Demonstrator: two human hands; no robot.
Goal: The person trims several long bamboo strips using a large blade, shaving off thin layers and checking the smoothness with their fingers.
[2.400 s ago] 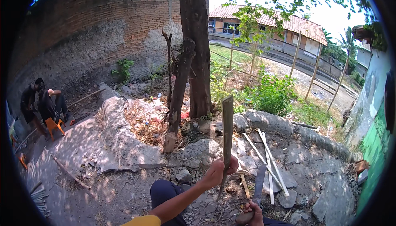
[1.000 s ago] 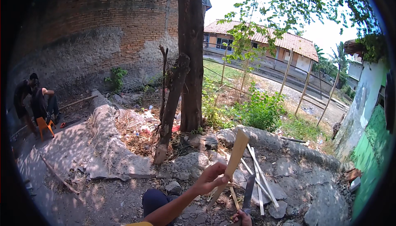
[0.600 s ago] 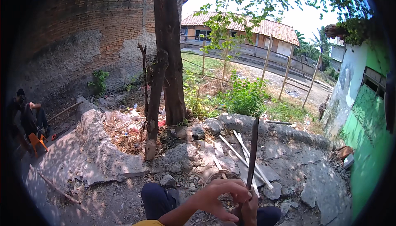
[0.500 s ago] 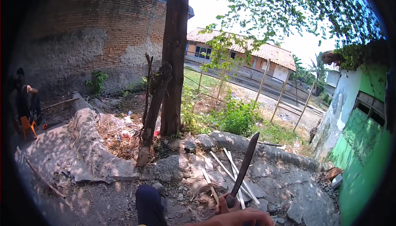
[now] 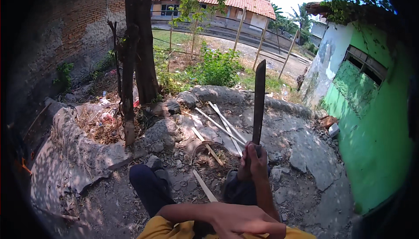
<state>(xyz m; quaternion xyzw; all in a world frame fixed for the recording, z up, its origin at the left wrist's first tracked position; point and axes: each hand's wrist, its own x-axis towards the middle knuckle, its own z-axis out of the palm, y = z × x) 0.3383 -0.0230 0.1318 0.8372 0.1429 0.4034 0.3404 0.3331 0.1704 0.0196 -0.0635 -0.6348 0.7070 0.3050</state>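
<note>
Since the last frame: the machete [image 5: 259, 103] went from leaning right to near upright, and the view swung right (tree further left, more green wall showing).

Hands, left to right. Left forearm comes in past a yellow sleeve [image 5: 162, 228] and runs across the lap; left hand [image 5: 242, 222] sits low in front of the torso, back up, pointing right, in front of the right forearm. Can't tell what its fingers are doing (undersides hidden). Right hand [image 5: 254, 160] is raised above the right thigh, fingers clenched round the machete's handle, blade up.

Materials: a flat pale wood strip [image 5: 203, 185] slants between the knees, near end hidden behind the left arm. A shorter strip [image 5: 208, 147] lies beyond it on the rubble. Long, whitish strips [image 5: 227, 123] cross each other further out. Machete blade is dark, long, slightly broader toward the tip.

Surroundings: brick wall [image 5: 89, 16] with patchy render at far left, then a rough dark tree trunk [image 5: 144, 42], leafy bush [image 5: 216, 68], tile-roofed house [image 5: 238, 5] behind. Ground [image 5: 301, 213] is cracked concrete and loose stone, sun-dappled. Green painted wall [image 5: 375, 143] closes the right side.
</note>
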